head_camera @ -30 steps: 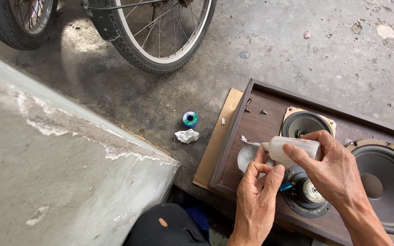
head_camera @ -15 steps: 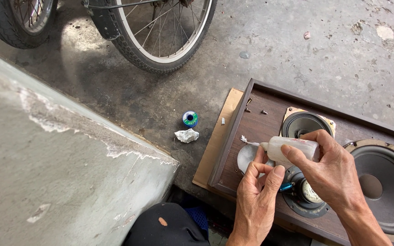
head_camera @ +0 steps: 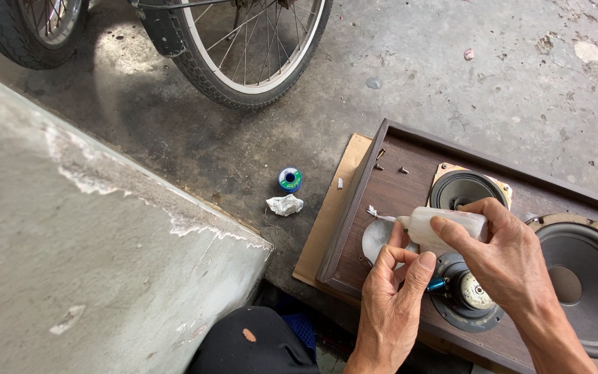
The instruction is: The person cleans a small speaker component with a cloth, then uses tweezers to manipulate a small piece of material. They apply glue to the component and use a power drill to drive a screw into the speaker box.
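Hands work over a brown wooden speaker cabinet (head_camera: 410, 187) lying face-up on the concrete floor (head_camera: 451, 83); the right hand (head_camera: 503, 260) is closed around a small translucent white plastic bottle (head_camera: 444, 227), nozzle pointing left; the left hand (head_camera: 396, 291), fingers curled, pinches something small below the bottle, though what it is cannot be told; a loose black round speaker driver (head_camera: 468, 298) lies just beneath both hands; left of the cabinet rest a blue-green solder spool (head_camera: 289, 179) and a crumpled white tissue (head_camera: 284, 205); beyond it stands a spoked bicycle wheel (head_camera: 250, 48).

Right hand (head_camera: 500, 253) gripping, left hand (head_camera: 392, 291) pinching below
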